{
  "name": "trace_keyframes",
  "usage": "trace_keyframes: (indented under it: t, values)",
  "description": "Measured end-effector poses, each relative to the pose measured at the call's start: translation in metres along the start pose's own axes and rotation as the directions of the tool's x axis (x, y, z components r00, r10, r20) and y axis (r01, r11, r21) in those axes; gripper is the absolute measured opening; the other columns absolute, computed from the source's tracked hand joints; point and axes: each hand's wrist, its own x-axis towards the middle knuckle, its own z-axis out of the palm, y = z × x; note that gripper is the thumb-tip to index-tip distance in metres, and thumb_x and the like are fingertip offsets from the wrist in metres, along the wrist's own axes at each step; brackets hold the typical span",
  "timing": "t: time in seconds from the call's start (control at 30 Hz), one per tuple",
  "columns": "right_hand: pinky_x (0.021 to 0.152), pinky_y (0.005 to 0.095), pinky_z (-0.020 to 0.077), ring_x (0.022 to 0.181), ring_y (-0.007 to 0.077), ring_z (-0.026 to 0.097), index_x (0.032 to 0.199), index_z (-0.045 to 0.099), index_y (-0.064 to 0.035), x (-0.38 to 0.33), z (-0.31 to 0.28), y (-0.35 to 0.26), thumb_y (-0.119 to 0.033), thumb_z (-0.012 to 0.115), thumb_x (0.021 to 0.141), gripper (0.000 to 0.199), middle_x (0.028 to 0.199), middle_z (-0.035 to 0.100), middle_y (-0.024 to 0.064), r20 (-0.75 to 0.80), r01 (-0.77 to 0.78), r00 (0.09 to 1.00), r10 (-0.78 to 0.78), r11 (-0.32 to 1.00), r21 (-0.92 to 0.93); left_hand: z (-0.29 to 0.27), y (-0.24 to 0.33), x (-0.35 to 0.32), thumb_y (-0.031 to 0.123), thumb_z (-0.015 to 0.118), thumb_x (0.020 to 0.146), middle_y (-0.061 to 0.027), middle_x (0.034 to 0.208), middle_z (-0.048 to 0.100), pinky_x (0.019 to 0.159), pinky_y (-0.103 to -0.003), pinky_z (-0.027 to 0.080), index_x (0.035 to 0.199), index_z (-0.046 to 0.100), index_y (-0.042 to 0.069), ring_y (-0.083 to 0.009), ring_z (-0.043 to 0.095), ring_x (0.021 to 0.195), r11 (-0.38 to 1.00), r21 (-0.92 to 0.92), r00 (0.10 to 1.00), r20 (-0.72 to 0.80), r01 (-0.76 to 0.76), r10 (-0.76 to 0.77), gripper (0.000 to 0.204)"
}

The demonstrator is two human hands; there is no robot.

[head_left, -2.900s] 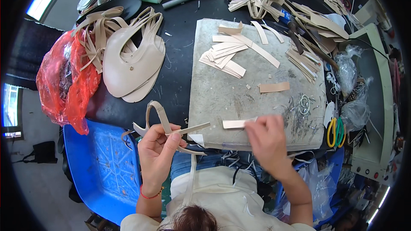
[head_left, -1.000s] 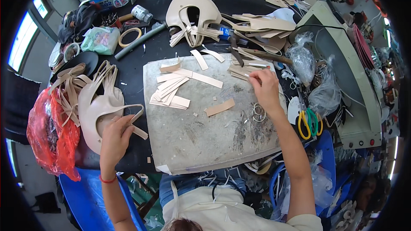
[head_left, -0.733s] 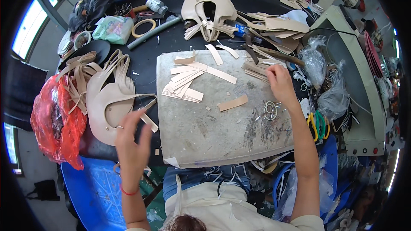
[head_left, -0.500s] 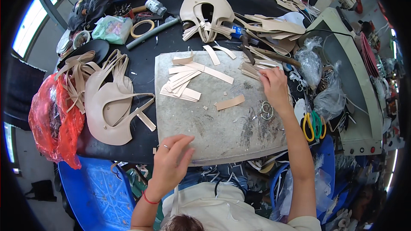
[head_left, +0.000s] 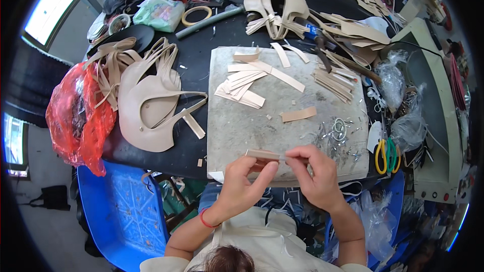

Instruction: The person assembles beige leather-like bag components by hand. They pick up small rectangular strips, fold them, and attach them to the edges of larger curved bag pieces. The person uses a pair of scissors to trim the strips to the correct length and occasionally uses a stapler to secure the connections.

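Observation:
Both my hands meet over the near edge of a grey, stained work board (head_left: 282, 136). Between them a narrow beige strip (head_left: 262, 154) lies roughly level. My right hand (head_left: 318, 177) pinches its right end between thumb and fingertips, near a small greyish piece. The strip's other end is held on the fingers of my left hand (head_left: 247, 184), whose thumb points up toward it. Farther off on the board lies a fanned pile of pale strips (head_left: 242, 88). A second bundle of strips (head_left: 334, 84) sits at the right, and a single tan strip (head_left: 299, 114) lies nearer the middle.
Shaped beige leather-like pieces (head_left: 146, 116) and a red plastic bag (head_left: 78, 116) are on the left. Yellow- and green-handled scissors (head_left: 387, 155) lie at the right, near a hammer (head_left: 348, 65). Below the table's left side stands a blue bin (head_left: 121, 211).
My right hand has come from the right-hand bundle back to the board's near edge with a strip. My left hand has moved rightward to meet it. The whole view has shifted.

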Motion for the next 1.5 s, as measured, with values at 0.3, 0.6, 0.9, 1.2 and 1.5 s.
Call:
trace_keyframes:
  t: [0.3, 0.6, 0.9, 1.2, 1.5]
  values:
    - [0.067, 0.0362, 0.044, 0.076, 0.0255, 0.058, 0.09, 0.061, -0.0026, -0.001, 0.0, -0.007, 0.001, 0.067, 0.072, 0.02, 0.082, 0.06, 0.0081, 0.104, 0.326, 0.945, -0.309, 0.903, -0.28, -0.002, 0.002, -0.007, -0.004, 0.053, 0.086, -0.0053, 0.088, 0.058, 0.067, -0.024, 0.05, 0.091, 0.058, -0.004, -0.011, 0.059, 0.078, 0.989, 0.055, 0.99, -0.016, -0.138, 0.139, 0.007]
    - [0.053, 0.0271, 0.0442, 0.063, 0.0168, 0.056, 0.085, 0.061, 0.0002, -0.024, 0.024, -0.002, 0.002, 0.062, 0.078, 0.007, 0.08, 0.061, 0.0114, -0.011, -0.136, 0.99, 0.142, 0.964, 0.228, 0.008, -0.008, -0.023, 0.0, 0.053, 0.086, -0.0119, 0.09, 0.059, 0.069, -0.029, 0.052, 0.089, 0.057, -0.003, -0.0175, 0.062, 0.076, 0.993, -0.02, 0.989, -0.102, -0.113, 0.11, 0.006]
    - [0.074, 0.0336, 0.0492, 0.085, 0.0273, 0.059, 0.097, 0.058, 0.0022, -0.067, -0.031, 0.01, -0.003, 0.061, 0.078, 0.019, 0.096, 0.061, 0.0105, 0.311, 0.093, 0.949, -0.056, 0.99, -0.106, -0.041, 0.012, -0.001, 0.009, 0.041, 0.093, -0.0146, 0.099, 0.057, 0.077, -0.038, 0.056, 0.097, 0.047, -0.002, -0.0283, 0.065, 0.09, 0.948, -0.315, 0.947, -0.318, -0.054, -0.052, 0.013]
    - [0.061, 0.0352, 0.044, 0.069, 0.0223, 0.051, 0.073, 0.05, -0.0063, -0.028, -0.039, 0.057, -0.007, 0.055, 0.069, 0.007, 0.07, 0.048, 0.0073, 0.009, 0.007, 1.0, 0.007, 0.258, -0.966, -0.006, 0.005, -0.009, 0.007, 0.04, 0.095, -0.0137, 0.101, 0.057, 0.08, -0.037, 0.055, 0.103, 0.049, -0.005, -0.0244, 0.063, 0.091, 0.975, -0.219, 0.991, -0.114, 0.04, -0.066, 0.017]
    - [0.059, 0.0267, 0.0489, 0.064, 0.0151, 0.061, 0.093, 0.06, -0.0005, -0.029, -0.043, 0.032, 0.0, 0.062, 0.079, 0.014, 0.076, 0.064, 0.0075, -0.109, -0.348, 0.936, 0.333, 0.921, -0.174, -0.016, -0.001, -0.008, 0.005, 0.036, 0.096, -0.0153, 0.101, 0.057, 0.082, -0.035, 0.055, 0.106, 0.047, -0.006, -0.0248, 0.063, 0.095, 0.924, -0.346, 0.98, -0.047, 0.165, -0.192, 0.018]
